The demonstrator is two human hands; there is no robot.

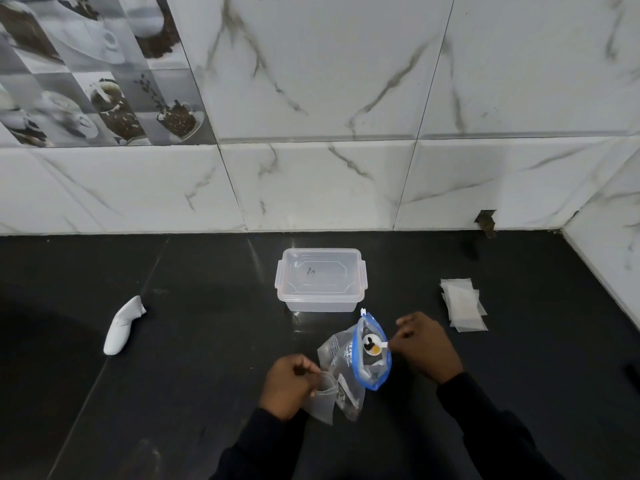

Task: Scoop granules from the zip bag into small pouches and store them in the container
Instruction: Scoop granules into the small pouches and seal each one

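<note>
A pouch is gripped by the left hand; a spoon is pinched by the right hand at the zip bag mouth.

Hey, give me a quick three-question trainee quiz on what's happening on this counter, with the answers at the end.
1. True or false: the zip bag is sealed shut.
2. Fill in: the left hand holds a small ____.
3. The spoon is held by: A the left hand, B the right hand.
Key: 1 false; 2 pouch; 3 B.
</note>
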